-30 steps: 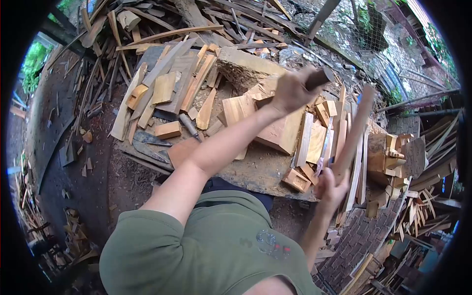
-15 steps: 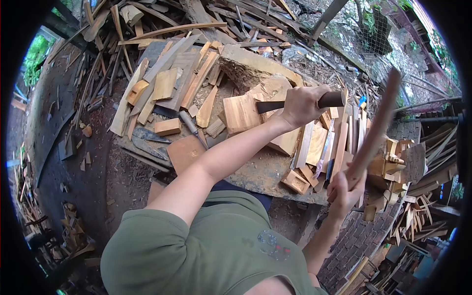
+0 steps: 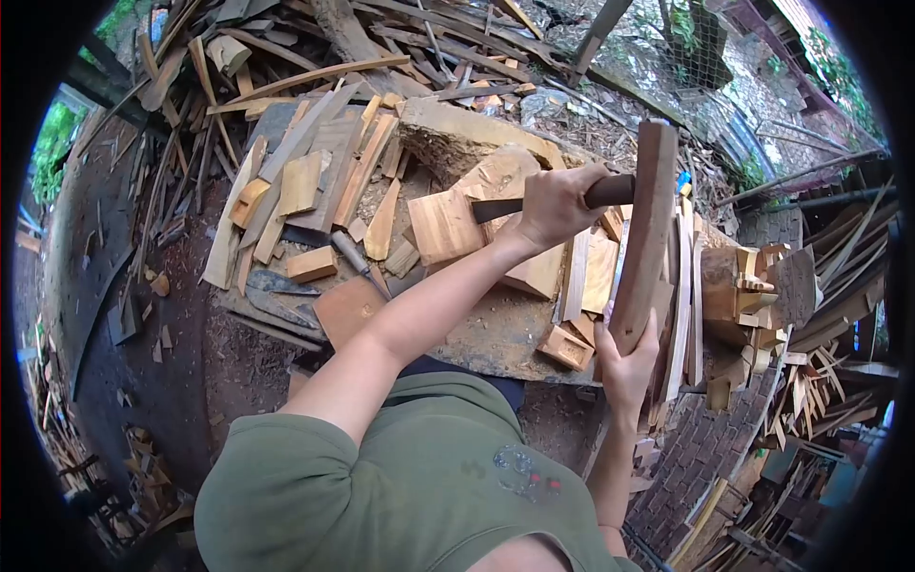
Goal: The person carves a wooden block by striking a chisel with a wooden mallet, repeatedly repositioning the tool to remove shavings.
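Observation:
My left hand (image 3: 562, 205) is closed round the handle of a chisel (image 3: 498, 207). The dark blade points left, its tip at the edge of a light wooden block (image 3: 444, 229), which leans on a larger chunk of wood. In my right hand (image 3: 626, 370) is the lower end of a thick wooden club (image 3: 650, 229), standing nearly upright. The club's side overlaps the butt of the chisel handle in this view. Wood chips lie on top of the chunk behind the chisel.
Around the work on the low bench (image 3: 457, 343) lie wooden strips (image 3: 366, 172), a small block (image 3: 312, 264) and a handled tool (image 3: 350, 253). Notched wooden pieces (image 3: 734, 286) stand at the right. A scrap wood pile (image 3: 295, 52) rises behind the bench.
The club has swung left and turned more upright, from out at the right to the end of the chisel handle. My left hand keeps its hold; the whole view shifts slightly.

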The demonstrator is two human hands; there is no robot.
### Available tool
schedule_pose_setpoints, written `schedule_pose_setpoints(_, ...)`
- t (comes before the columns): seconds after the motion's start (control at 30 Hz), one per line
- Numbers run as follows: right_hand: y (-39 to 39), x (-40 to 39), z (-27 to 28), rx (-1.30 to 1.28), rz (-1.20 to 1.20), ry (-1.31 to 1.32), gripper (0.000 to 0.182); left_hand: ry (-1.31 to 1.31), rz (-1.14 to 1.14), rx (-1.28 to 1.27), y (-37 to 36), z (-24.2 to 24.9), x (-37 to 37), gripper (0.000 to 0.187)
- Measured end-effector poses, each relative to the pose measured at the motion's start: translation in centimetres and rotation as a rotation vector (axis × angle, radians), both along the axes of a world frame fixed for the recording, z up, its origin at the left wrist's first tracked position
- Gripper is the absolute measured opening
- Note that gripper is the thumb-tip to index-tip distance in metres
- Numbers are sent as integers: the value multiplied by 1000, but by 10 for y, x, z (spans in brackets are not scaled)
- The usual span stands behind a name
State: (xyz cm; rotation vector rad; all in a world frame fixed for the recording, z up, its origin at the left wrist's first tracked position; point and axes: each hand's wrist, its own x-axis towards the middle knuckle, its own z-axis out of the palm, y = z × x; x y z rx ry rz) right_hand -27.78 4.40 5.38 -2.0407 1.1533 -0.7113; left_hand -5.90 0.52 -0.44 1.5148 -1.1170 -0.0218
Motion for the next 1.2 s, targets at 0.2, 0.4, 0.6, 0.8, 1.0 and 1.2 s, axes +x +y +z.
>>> schedule_pose_setpoints(0.2,10,-3,7,403,-40,-258,39,300,14,-291,8,4,49,12)
schedule_pose_setpoints(0.4,18,-13,-6,325,-59,-275,31,508,97,-404,29,9,106,13)
schedule_pose_setpoints(0.6,28,-11,-12,397,-56,-278,35,290,-52,-325,32,26,55,11)
schedule_pose_setpoints(0.8,39,-16,-16,396,-83,-261,34,151,-119,-237,26,7,31,15)
schedule_pose_setpoints(1.0,34,-25,-21,470,-86,-273,37,105,-102,-274,21,4,23,23)
schedule_pose_setpoints(1.2,25,-15,-5,413,-37,-325,41,52,-114,-221,23,-5,16,26)
